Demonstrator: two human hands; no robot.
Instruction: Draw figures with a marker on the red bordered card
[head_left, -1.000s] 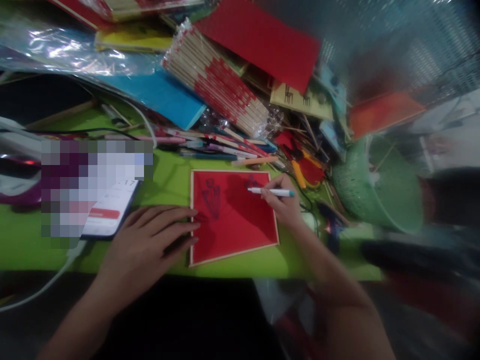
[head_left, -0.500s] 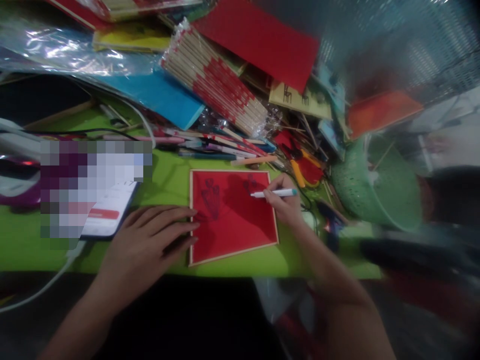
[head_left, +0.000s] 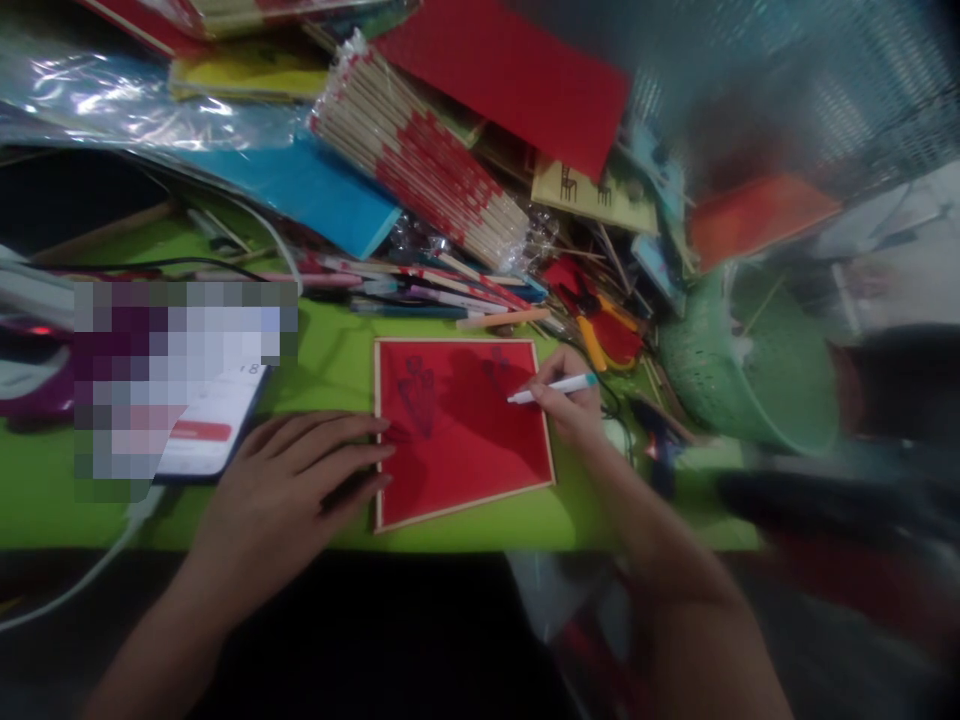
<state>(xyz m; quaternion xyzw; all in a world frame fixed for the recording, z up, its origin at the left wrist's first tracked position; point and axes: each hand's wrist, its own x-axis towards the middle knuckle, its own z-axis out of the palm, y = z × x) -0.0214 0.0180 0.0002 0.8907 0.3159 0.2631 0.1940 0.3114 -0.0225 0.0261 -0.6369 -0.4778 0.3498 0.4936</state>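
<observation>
A red card (head_left: 465,450) edged with thin wooden strips lies flat on the green tabletop (head_left: 330,350). Dark drawn figures show on it, a larger one at the left and a smaller one at the upper right. My right hand (head_left: 571,405) pinches a white marker (head_left: 564,385) with a teal end, its tip down at the card's right part; whether it touches the surface I cannot tell. My left hand (head_left: 300,480) is spread flat, its fingertips resting on the card's left edge.
At the left a phone (head_left: 202,455), partly blurred out, is joined to a white cable (head_left: 97,580). Behind the card lie pens (head_left: 450,300), orange-handled pliers (head_left: 592,340) and a bag of wooden sticks (head_left: 420,150). A green basket (head_left: 690,370) stands at the right.
The marker's tip has shifted slightly down and right relative to the smaller drawing, and that drawing has a longer line below it. My left hand keeps its place on the card's edge.
</observation>
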